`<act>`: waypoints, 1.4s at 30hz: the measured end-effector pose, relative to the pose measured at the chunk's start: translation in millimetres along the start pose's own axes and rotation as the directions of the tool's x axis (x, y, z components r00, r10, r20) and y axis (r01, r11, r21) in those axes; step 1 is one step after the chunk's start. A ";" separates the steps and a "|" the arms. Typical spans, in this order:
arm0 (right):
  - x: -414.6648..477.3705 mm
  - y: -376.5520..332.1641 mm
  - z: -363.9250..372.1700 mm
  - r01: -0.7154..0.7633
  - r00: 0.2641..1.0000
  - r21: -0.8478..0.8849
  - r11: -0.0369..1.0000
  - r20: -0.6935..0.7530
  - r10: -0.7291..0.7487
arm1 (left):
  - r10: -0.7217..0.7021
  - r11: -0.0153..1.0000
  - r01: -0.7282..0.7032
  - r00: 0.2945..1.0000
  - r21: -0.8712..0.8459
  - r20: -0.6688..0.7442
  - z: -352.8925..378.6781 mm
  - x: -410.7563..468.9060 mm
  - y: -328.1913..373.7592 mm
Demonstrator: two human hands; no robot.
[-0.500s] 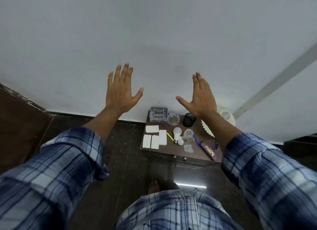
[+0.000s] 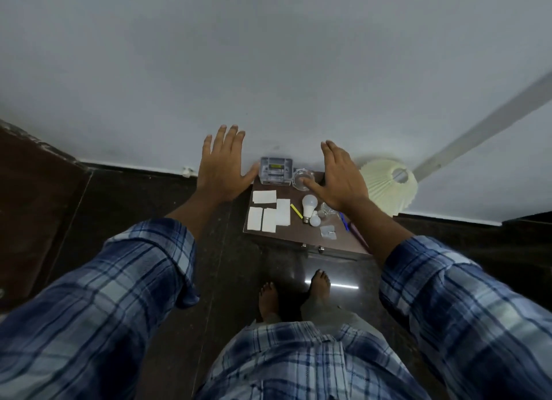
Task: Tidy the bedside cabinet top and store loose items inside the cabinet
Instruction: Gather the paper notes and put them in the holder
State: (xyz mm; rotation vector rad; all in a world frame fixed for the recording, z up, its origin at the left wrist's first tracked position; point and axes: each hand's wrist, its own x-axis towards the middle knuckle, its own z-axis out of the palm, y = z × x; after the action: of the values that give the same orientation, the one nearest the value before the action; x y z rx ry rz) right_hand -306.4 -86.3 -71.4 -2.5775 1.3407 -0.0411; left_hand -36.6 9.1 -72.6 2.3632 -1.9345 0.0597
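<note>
Your cabinet (image 2: pixel 298 235) now lies directly under both grips; half a second ago they were raised against the wall, well above it. You have lowered them and leaned in, so your reach is set up for a first pick. The lampshade (image 2: pixel 388 187) stands just right of the right grip (image 2: pixel 343 181).

The left grip (image 2: pixel 222 172) is flat, fingers straight and spread, holding nothing. It hovers at the surface's back left corner with its thumb beside the grey box (image 2: pixel 275 171). The right grip is equally wide open and empty over the back of the surface. Its thumb crosses the glass bowl (image 2: pixel 300 177), and it hides whatever stands under its palm.

Between the grips, nearer you, lie four white papers (image 2: pixel 268 211), then the big bulb (image 2: pixel 309 205). The small bulb (image 2: pixel 315 220), yellow stick (image 2: pixel 296 211) and blue pen (image 2: pixel 344 220) lie by the right wrist. Everything loose is still on top, so I judge the task barely begun.
</note>
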 end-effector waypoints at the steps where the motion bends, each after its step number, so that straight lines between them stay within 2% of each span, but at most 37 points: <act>1: 3.3 1.2 4.7 0.010 1.000 0.007 1.000 0.003 -0.010 | -0.008 1.000 0.008 1.000 0.004 0.012 3.5 -2.1 3.0; 11: 25.3 17.6 68.0 0.125 0.983 0.109 0.986 0.122 -0.138 | -0.088 0.996 0.090 0.992 -0.020 0.088 50.9 -24.2 22.4; 15: 29.6 9.5 90.7 0.130 0.973 0.163 0.978 0.169 -0.158 | -0.065 0.996 0.071 0.990 -0.048 0.123 74.4 -31.8 12.2; 23: 49.9 -0.3 154.8 0.086 0.966 0.206 0.975 0.221 -0.132 | -0.077 0.947 0.137 0.975 -0.291 0.209 155.0 -16.0 -11.5; 30: 84.9 -6.1 226.8 0.035 0.965 0.285 0.958 0.241 -0.107 | -0.213 0.764 0.338 0.936 -0.549 0.280 235.5 -7.3 -20.0; 32: 93.1 -5.8 247.7 0.025 0.962 0.265 0.964 0.255 -0.095 | -0.294 0.678 0.448 0.892 -0.583 0.344 256.6 -2.8 -22.0; 34: 100.8 -5.8 269.5 0.013 0.960 0.237 0.972 0.270 -0.079 | -0.341 0.606 0.533 0.844 -0.590 0.413 280.5 1.2 -25.3; 39: 113.8 -7.5 318.2 -0.072 0.954 0.220 0.973 0.299 0.003 | -0.405 0.514 0.652 0.757 -0.557 0.513 328.2 5.5 -31.9; 42: 122.0 -7.9 342.4 -0.079 0.959 0.195 0.978 0.282 0.022 | -0.443 0.402 0.720 0.693 -0.566 0.568 348.4 8.7 -32.1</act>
State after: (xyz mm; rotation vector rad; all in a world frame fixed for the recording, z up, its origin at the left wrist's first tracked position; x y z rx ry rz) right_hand -184.0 -114.3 -412.6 -2.2766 1.2273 0.1776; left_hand -12.0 -25.2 -420.0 2.2861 -0.7060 -1.0602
